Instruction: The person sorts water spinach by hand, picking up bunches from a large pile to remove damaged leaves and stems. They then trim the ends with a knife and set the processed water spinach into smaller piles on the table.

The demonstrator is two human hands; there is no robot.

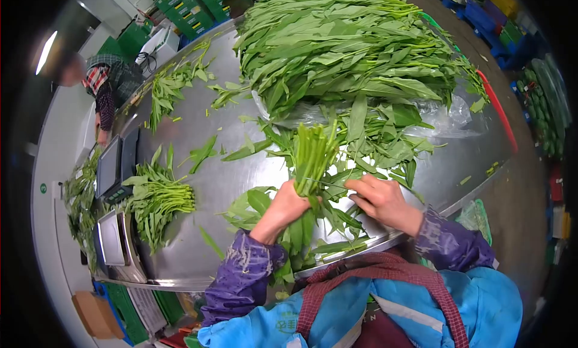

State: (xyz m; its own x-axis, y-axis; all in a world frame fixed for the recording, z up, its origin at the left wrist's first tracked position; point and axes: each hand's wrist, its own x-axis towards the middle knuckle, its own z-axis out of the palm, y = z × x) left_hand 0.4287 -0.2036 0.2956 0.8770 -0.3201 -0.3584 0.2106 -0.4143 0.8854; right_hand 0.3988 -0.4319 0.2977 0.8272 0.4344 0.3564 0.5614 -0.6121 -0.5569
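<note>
On blue garment (pixel 484 303), green print (pixel 288 325) too blurred to read; ahead, over steel table (pixel 232 173), left hand (pixel 285 206) clasped around stem bundle (pixel 314 152), right hand (pixel 382 200) pinching thin strip (pixel 328 183), possibly a blade; beyond, leaf pile (pixel 349 53) cut off at top.

Illumination on the bench (pixel 232 161) is bright. A lit tube lamp (pixel 46 52) shows beyond the left edge; the floor (pixel 521 209) beyond the right edge is dimmer. White glare lies on the bench surface near the middle of the near edge. Wide-angle distortion bows the bench edges; black fills the picture corners. The stems (pixel 316 149) appear sharp; a person's head (pixel 71 70) beyond the left edge is blurred.
</note>
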